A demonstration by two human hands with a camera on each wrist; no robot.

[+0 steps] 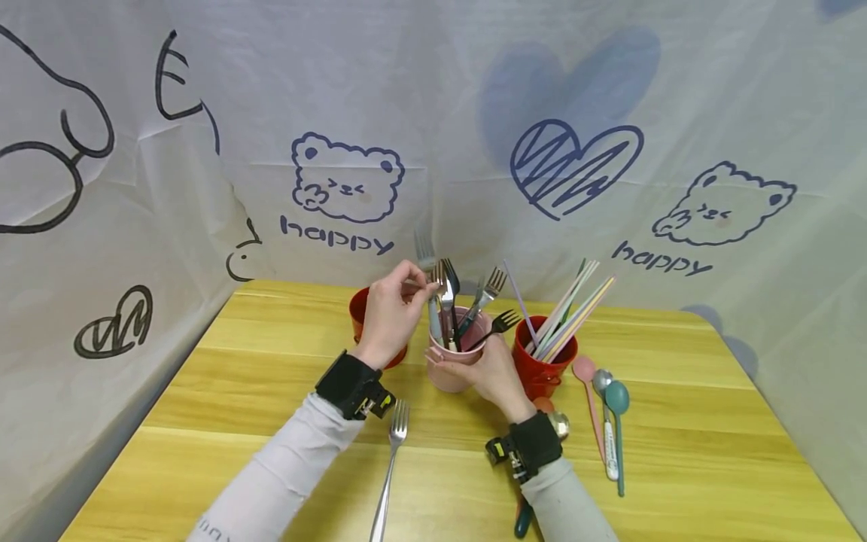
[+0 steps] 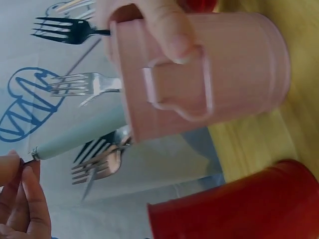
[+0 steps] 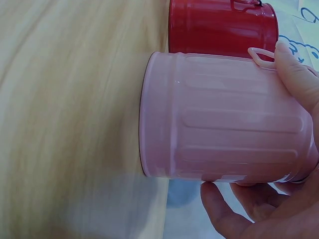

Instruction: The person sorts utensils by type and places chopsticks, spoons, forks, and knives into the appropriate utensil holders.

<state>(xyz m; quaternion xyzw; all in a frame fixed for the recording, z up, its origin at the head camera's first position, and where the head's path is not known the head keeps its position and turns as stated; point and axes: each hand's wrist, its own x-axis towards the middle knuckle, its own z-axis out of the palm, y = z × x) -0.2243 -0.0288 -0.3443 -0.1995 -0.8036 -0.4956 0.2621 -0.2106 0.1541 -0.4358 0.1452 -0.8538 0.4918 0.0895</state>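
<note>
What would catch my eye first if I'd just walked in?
Probably the pink bucket of forks mid-table: the right hand grips it while the left hand pinches a pale-handled fork above it. Just to its right, straws fan out of a red bucket. Behind, a big scribbled heart marks the white cloth.

Pale grey sleeves (image 1: 287, 461), black wrist straps (image 1: 342, 384), small yellow-marked black devices (image 1: 375, 401)
</note>
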